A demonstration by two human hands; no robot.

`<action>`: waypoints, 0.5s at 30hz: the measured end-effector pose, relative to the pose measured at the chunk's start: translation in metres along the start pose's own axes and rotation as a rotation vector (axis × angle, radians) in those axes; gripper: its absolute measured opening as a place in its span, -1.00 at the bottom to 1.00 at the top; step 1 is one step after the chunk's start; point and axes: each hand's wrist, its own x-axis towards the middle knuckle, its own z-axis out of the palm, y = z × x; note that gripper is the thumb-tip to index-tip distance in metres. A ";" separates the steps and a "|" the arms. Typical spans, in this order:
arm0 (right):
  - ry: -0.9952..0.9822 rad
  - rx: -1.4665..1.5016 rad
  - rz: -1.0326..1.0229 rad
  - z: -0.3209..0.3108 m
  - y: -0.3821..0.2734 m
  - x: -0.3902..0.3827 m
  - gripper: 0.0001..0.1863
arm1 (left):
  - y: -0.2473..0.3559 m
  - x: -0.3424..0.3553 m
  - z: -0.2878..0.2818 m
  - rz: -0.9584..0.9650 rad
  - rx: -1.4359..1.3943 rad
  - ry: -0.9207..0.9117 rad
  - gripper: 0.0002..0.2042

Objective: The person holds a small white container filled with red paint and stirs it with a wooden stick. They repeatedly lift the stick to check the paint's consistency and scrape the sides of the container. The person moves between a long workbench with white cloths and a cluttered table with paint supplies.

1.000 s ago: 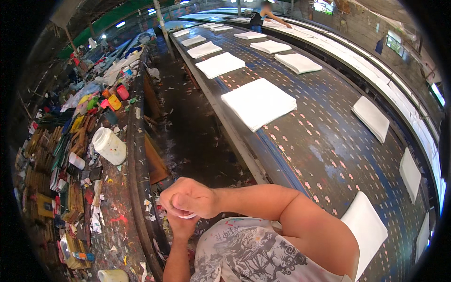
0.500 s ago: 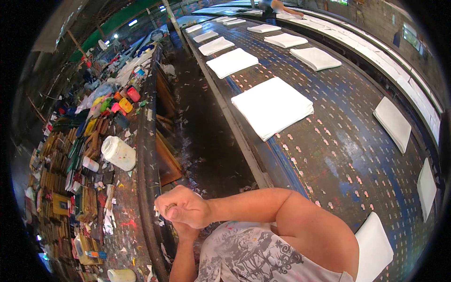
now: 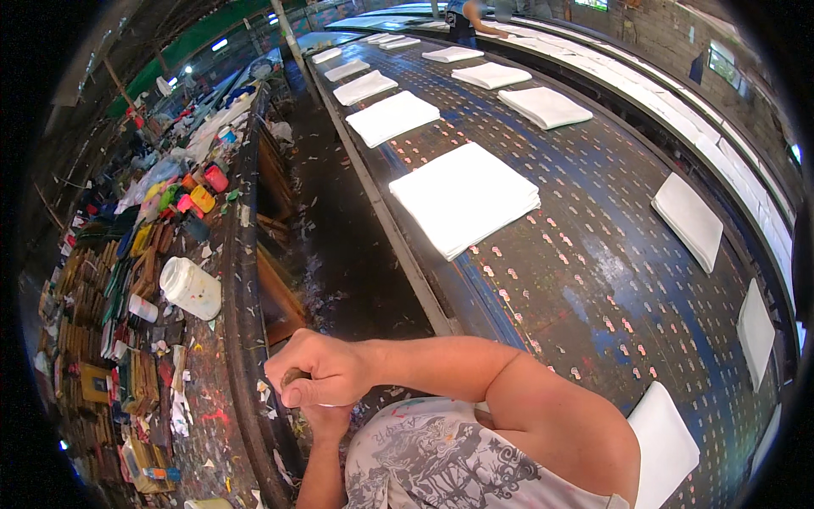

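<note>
Brown object (image 3: pixel 294 375): was clamped in your right hand (image 3: pixel 322 365) by the bench's (image 3: pixel 227 365) right edge, not yet put down.
Left hand (image 3: pixel 329 418): mostly hidden below; couldn't tell its grip.
White stacks (image 3: pixel 465 199): already lay along the table's (image 3: pixel 585 284) long edges.

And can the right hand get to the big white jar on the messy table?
Probably, with a stretch: the right hand is near the messy table, and nothing tall seems between it and the big white jar. But it's curled, so it'd need to open.
</note>
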 end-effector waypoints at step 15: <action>-0.133 0.036 -0.007 0.003 0.004 0.026 -0.31 | 0.056 0.040 -0.033 0.091 -0.165 0.328 -0.50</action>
